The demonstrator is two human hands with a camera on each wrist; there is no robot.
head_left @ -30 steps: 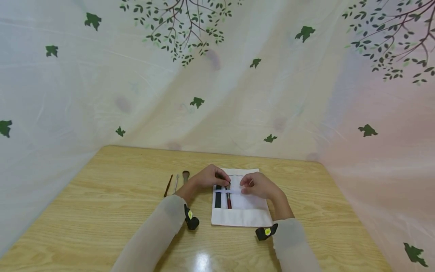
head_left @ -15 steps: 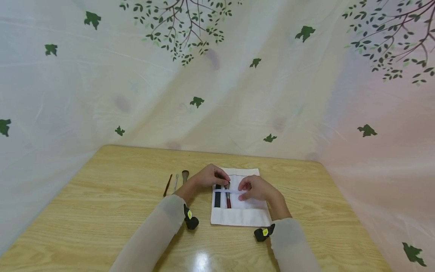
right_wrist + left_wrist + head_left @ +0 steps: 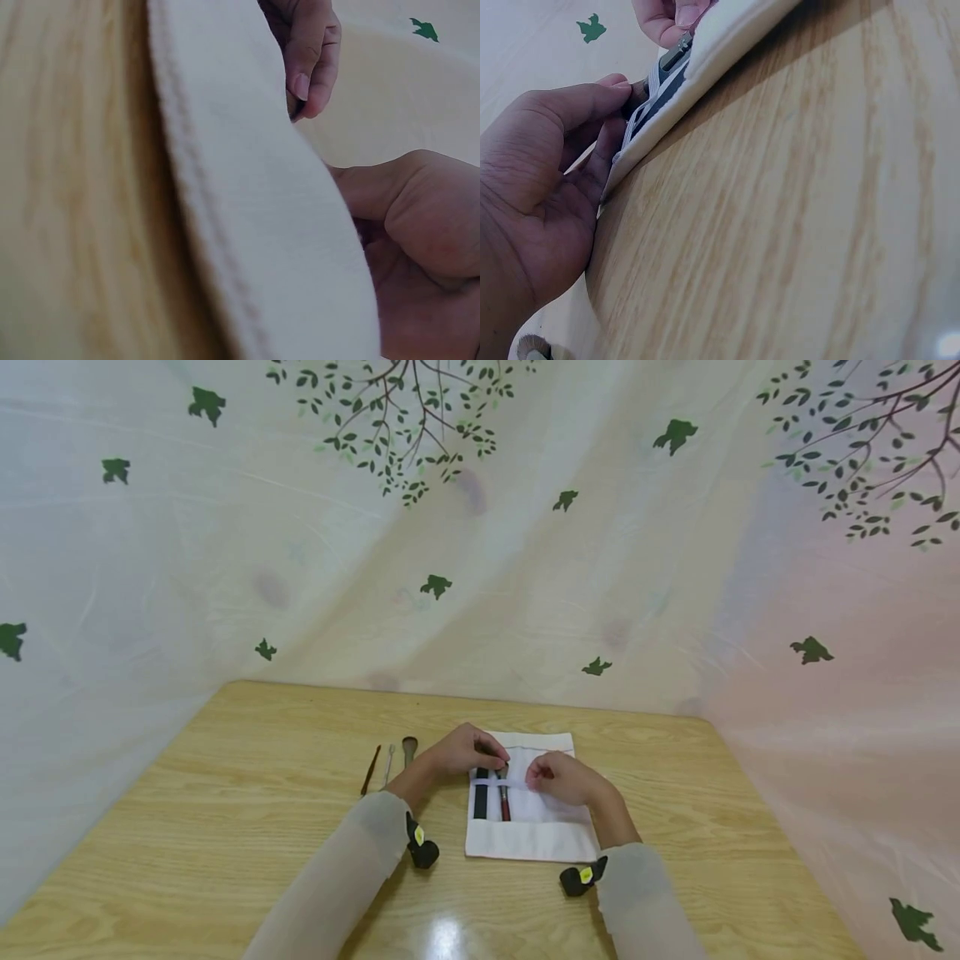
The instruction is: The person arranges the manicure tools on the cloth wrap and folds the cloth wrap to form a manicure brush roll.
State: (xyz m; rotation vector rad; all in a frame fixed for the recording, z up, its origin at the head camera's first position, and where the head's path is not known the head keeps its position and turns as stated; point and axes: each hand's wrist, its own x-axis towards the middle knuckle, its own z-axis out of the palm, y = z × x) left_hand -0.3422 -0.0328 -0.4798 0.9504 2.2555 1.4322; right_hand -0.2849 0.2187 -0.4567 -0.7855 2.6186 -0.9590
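Note:
A white fabric tool roll (image 3: 532,842) lies spread in front of me. Near its left edge sits a flat black item (image 3: 481,799), and right of it a brush with a red handle (image 3: 506,810), both under a white elastic band (image 3: 491,782). With thumb and fingertips my left hand (image 3: 465,749) pinches the brush's upper end, also visible in the left wrist view. My right hand (image 3: 567,778) pinches the elastic band to the right of the brush, thumb and forefinger together. In the right wrist view the roll's front flap (image 3: 255,187) hides those fingertips.
Left of the roll, a thin brown tool (image 3: 371,770), a slim silver tool (image 3: 388,763) and a thick brush (image 3: 409,748) lie on the wooden table (image 3: 225,827). Behind the table hangs a leaf-patterned cloth (image 3: 337,610).
My right hand has shifted slightly left and down, and its thumb and fingers have come together on the elastic band. The left hand stays at the brush's upper end.

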